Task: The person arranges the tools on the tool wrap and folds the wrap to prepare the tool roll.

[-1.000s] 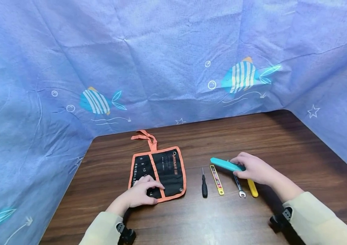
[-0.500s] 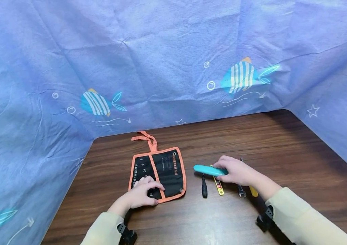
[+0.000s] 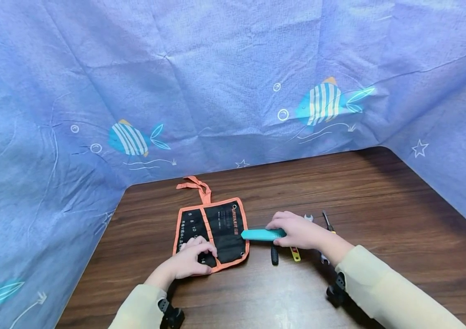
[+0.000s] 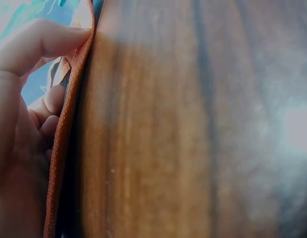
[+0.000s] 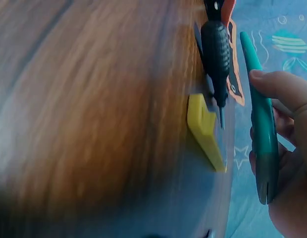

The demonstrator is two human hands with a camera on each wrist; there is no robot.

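The right hand (image 3: 294, 231) grips one long teal tool (image 3: 260, 235) at the right edge of one black, orange-trimmed fabric pouch (image 3: 225, 228); the left hand (image 3: 187, 260) pinches the pouch's near edge. Right of the pouch: one black-handled screwdriver (image 3: 274, 257).

We see a brown wood-grained bench (image 3: 364, 196), smooth and glossy enough to throw back a pale glare near its front edge. Behind its far edge hangs a creased blue printed cloth curtain (image 3: 224, 68), matt all over. Toward the left edge, a flat black cloth pouch with orange trim (image 3: 226, 230) looks dull, its binding coarsely woven. We take the long teal tool (image 5: 262, 119) for smooth, shiny plastic. The black screwdriver handle (image 5: 216, 54) looks ridged; the silver open-ended wrench (image 3: 308, 219) is bright metal.
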